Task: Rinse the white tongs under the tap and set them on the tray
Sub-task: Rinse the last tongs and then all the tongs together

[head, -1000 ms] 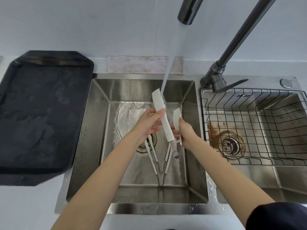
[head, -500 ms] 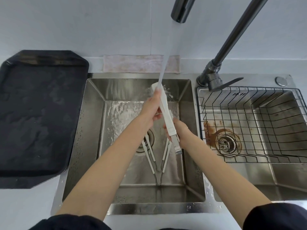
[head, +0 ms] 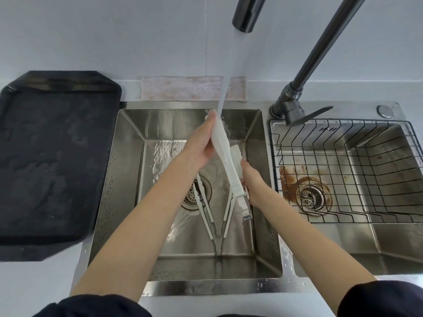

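I hold the white tongs over the left sink basin, their tip up in the running water from the tap spout. My right hand grips the tongs low down, near the metal hinge end. My left hand lies along the upper arm of the tongs, fingers stretched up to the tip where the stream lands. The black tray lies on the counter left of the sink with nothing on it.
A second pair of white tongs lies spread in a V on the basin floor by the drain. The right basin holds a black wire rack over a rust-stained drain. The tap's lever sits between the basins.
My left hand has slid up the tongs to the tip under the stream. The tongs' arms, pressed together half a second ago, have spread a little again.
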### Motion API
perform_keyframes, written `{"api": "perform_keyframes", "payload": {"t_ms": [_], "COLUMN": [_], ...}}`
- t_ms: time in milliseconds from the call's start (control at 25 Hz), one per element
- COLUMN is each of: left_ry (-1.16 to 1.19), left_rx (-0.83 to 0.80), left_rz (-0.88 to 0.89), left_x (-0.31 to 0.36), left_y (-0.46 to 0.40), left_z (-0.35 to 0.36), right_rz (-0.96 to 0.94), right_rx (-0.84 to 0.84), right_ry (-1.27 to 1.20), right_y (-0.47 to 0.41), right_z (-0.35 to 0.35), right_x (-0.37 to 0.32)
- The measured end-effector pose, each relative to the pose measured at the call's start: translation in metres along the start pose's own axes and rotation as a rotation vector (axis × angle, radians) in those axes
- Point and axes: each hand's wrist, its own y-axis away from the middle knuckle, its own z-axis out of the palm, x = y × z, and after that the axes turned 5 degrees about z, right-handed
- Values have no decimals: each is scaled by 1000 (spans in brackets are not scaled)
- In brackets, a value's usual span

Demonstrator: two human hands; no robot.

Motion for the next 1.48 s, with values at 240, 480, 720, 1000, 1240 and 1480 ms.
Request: {"api": "perform_keyframes", "payload": {"t_ms": [240, 480, 720, 1000, 1240, 1480], "left_ry": [-10, -72, -454, -638, -689, -624], "left_rx": [0, -9, 13, 127, 235, 259], "left_rz": [43, 20, -74, -171, -212, -256], "left_x": [-1, -27, -74, -120, -139, -147], "left_y": [2, 15, 35, 33, 31, 28], "left_z": [-12, -46, -70, -92, -98, -103], "right_rz": [-202, -375, -302, -163, -14, 40], "right_rx": [22, 164, 200, 210, 272, 287], "right_ry": [-106, 30, 110, 255, 353, 283], "right_y": [-3, -10, -24, -45, -63, -73], "right_z": [2, 7, 11, -10, -10, -7], "right_x": [1, 21, 48, 82, 101, 106]}}
